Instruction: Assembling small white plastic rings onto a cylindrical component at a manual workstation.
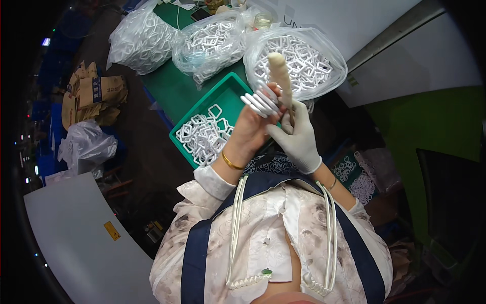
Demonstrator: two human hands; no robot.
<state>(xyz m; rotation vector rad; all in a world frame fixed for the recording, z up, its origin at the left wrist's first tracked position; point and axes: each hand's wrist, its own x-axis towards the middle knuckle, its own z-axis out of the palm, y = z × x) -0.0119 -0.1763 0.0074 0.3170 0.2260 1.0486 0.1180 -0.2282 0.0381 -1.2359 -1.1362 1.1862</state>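
My bare left hand (246, 133) is closed around a stack of several white rings (259, 104), which fan out past its fingers. My right hand (299, 139), in a white glove, grips a stick (281, 76) with a thick, cream-coloured rounded end pointing up and away from me. Both hands meet above the right side of a green tray (234, 93), and the stick stands right beside the rings. Loose white square rings (205, 136) are heaped in the near left part of that tray. My left fingertips are partly hidden behind the rings and stick.
Clear plastic bags full of white rings stand along the far side: one at left (142, 40), one in the middle (210, 43), one at right (324, 55). A glass jar (263, 20) sits behind them. Brown paper bags (101, 91) lie left; more rings (362, 187) lie at lower right.
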